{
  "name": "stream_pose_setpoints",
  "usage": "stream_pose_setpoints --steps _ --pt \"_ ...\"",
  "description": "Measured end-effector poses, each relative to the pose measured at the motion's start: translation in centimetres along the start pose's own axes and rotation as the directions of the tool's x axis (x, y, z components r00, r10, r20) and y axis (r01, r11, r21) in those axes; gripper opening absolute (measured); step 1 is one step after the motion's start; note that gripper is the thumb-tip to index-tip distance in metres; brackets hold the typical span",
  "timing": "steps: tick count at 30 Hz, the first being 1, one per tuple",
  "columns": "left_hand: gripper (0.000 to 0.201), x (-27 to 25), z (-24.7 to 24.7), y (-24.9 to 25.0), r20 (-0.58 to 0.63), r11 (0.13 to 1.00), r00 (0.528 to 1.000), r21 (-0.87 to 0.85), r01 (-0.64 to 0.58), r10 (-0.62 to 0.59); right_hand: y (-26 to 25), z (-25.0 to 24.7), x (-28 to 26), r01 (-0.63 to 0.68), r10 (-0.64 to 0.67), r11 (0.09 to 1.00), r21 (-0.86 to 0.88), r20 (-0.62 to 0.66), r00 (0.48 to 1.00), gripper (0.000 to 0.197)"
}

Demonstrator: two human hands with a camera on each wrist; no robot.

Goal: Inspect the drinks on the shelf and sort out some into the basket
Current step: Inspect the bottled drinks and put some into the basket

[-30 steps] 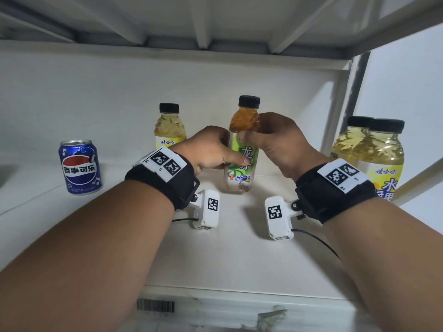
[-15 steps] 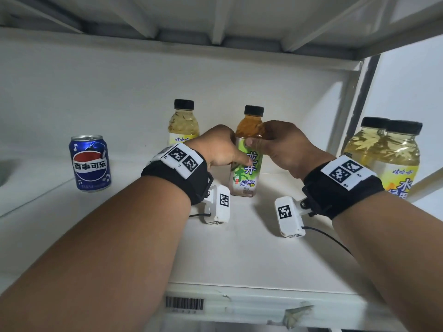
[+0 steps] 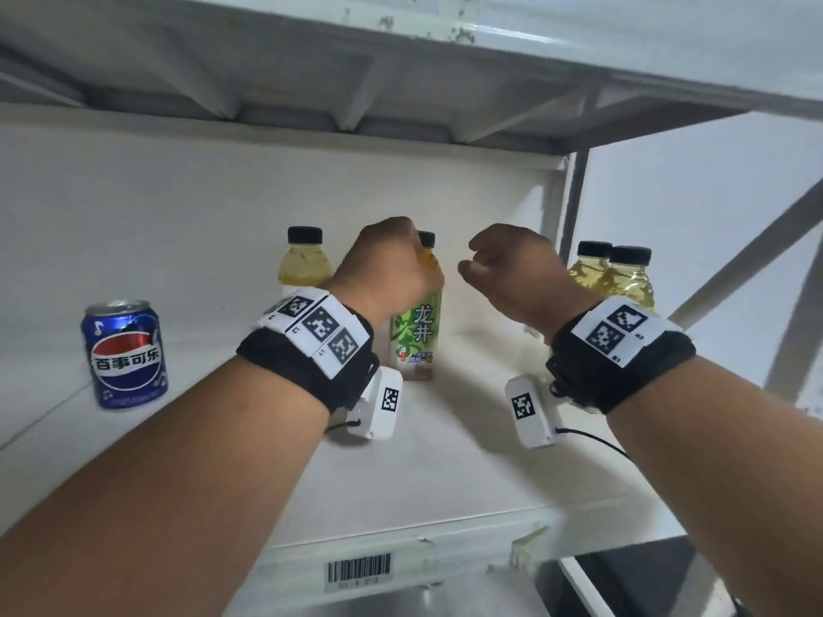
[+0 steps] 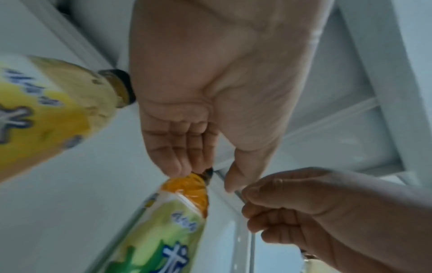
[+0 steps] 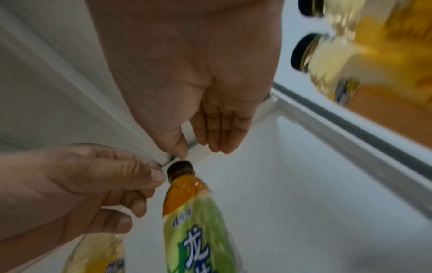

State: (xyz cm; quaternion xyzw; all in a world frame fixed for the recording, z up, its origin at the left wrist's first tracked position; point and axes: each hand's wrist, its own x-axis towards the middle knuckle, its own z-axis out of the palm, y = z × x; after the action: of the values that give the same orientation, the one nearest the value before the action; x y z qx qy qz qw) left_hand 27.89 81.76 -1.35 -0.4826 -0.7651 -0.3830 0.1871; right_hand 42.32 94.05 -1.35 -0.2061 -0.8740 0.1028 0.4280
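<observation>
Apparently the inspection step is in hand: the green-labelled tea bottle (image 3: 416,322) stands upright at mid-shelf, with the left hand (image 3: 386,264) at its neck, fingers curled near the cap. Whether they truly pinch it I cannot tell. The right hand (image 3: 512,269) hangs at the bottle's three o'clock, loosely curled, holding nothing, apart from it. A blue cola can (image 3: 124,354) stands at nine o'clock. No basket shows; next, a firm hold and a lift toward it.

blue can (image 3: 125,354) 百事可乐, green-label bottle (image 3: 416,336) 龙井
</observation>
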Motion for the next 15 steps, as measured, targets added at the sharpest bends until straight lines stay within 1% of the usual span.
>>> stream_pose_setpoints --steps 2,3,5,8,9,10,12,13,15 --pt "0.032 0.2 0.5 2.5 0.050 0.991 0.993 -0.083 -0.105 0.110 0.4 -2.6 -0.9 0.024 -0.026 1.000 -0.015 -0.086 0.996 0.024" --pt "0.031 0.4 0.8 3.6 0.087 0.983 0.985 -0.128 -0.135 0.146 0.7 -3.7 -1.3 0.046 -0.049 0.999 -0.027 -0.119 0.992 0.021" --pt "0.028 0.7 1.9 6.0 0.161 0.964 0.968 -0.217 -0.157 0.194 1.7 -6.2 -2.0 0.072 -0.087 0.993 -0.098 -0.165 0.982 0.015" --pt "0.026 1.2 4.3 8.9 0.243 0.940 0.942 -0.305 -0.154 0.233 4.0 -9.3 -2.5 0.046 -0.101 0.972 -0.229 -0.231 0.968 0.011" --pt "0.026 1.4 5.2 9.7 0.267 0.934 0.933 -0.323 -0.149 0.241 5.0 -10.2 -2.6 0.008 -0.077 0.964 -0.265 -0.251 0.965 0.012" --pt "0.027 1.5 6.2 10.4 0.289 0.929 0.925 -0.343 -0.139 0.245 6.0 -10.9 -2.6 -0.051 -0.025 0.957 -0.286 -0.257 0.966 0.018" --pt "0.030 1.6 7.9 11.4 0.333 0.924 0.910 -0.364 -0.116 0.246 8.0 -11.3 -2.6 -0.160 0.097 0.938 -0.306 -0.211 0.973 0.033" --pt "0.033 1.7 8.5 11.6 0.353 0.926 0.904 -0.361 -0.106 0.241 8.7 -11.1 -2.6 -0.183 0.135 0.935 -0.304 -0.173 0.976 0.037" --pt "0.036 1.8 9.5 12.0 0.390 0.935 0.894 -0.347 -0.080 0.221 10.0 -10.4 -2.6 -0.195 0.168 0.946 -0.258 -0.124 0.978 0.039"
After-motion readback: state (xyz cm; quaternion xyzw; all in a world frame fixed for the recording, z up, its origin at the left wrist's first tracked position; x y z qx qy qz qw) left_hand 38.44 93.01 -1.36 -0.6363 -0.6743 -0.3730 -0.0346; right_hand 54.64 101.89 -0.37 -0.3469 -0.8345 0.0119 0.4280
